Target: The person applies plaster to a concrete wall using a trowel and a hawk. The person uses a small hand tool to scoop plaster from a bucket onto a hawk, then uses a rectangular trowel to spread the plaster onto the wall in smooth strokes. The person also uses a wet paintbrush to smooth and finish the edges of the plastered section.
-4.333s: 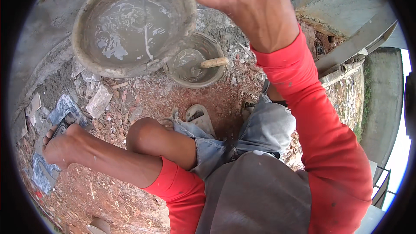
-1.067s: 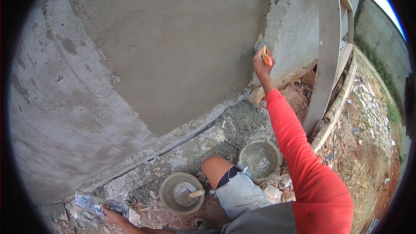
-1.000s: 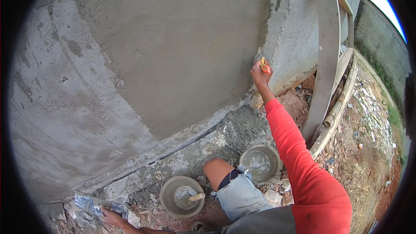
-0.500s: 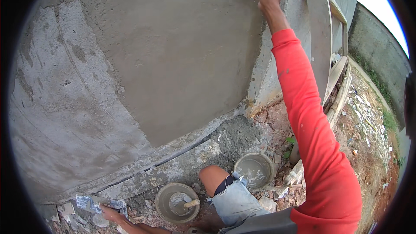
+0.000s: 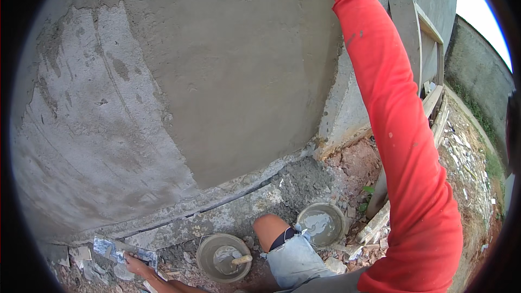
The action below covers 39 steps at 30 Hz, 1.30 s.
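Note:
My left hand [image 5: 138, 265] is at the lower left, its fingers closed on the near side of a flat rectangular board [image 5: 106, 247]. The board is blue and white, smeared with grey mortar. My right arm, in a red sleeve [image 5: 396, 114], stretches up along the wall's corner. Only the wrist shows at the top edge; the hand and whatever it holds lie outside the picture. Before me stands the wall, with smooth wet grey plaster [image 5: 244, 76] beside a rougher, paler patch [image 5: 119, 130] on the left.
A bucket [image 5: 203, 263] with mortar and a wooden-handled tool [image 5: 241, 260] stands by my knee [image 5: 271, 230]. Another bucket [image 5: 339, 239] with grey liquid sits to its right. Wooden planks [image 5: 407, 38] lean at the wall's right end. Rubble [image 5: 467, 168] covers the ground on the right.
My right hand, earlier seen at the wall's corner holding an orange-handled tool, has moved up out of the picture. The view has shifted slightly; my left hand stays on the board.

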Each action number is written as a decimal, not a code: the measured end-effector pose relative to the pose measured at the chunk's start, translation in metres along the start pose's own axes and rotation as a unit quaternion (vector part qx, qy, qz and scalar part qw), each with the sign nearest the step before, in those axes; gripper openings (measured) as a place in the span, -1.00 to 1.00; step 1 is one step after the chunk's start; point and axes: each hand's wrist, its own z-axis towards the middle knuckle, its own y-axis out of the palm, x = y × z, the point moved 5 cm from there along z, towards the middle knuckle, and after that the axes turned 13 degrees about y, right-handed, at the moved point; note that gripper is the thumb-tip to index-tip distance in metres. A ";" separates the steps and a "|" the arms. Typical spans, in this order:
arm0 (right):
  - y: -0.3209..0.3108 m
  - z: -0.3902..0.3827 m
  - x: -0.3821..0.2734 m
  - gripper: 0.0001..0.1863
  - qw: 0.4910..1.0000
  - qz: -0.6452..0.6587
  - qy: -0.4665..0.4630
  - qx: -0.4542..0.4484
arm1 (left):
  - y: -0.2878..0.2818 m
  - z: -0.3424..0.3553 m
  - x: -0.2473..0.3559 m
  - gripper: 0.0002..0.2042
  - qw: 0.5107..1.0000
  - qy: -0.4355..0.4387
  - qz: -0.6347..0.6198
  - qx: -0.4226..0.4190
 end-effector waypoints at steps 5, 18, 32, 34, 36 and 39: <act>-0.047 -0.064 0.100 -0.73 0.998 0.016 0.064 -0.024 | 0.002 -0.003 -0.008 -0.71 0.998 -0.031 -0.035 0.043; -0.085 -0.045 0.093 -0.72 0.979 -0.132 0.156 0.018 | 0.011 -0.007 -0.003 -0.73 0.998 -0.018 -0.051 0.026; -0.139 -0.114 0.120 -0.70 0.941 -0.202 0.266 0.049 | 0.022 -0.012 0.021 -0.76 0.996 -0.023 -0.081 0.026; -0.129 -0.088 0.108 -0.68 0.938 -0.209 0.274 0.037 | 0.023 -0.007 0.021 -0.78 0.997 -0.019 -0.072 -0.014; -0.090 -0.031 0.084 -0.68 0.963 -0.163 0.216 0.010 | 0.015 -0.006 0.025 -0.78 0.998 -0.024 -0.062 0.003; -0.070 0.120 0.054 -0.72 0.989 -0.014 0.026 -0.145 | 0.022 -0.008 0.030 -0.77 0.996 -0.013 -0.088 -0.005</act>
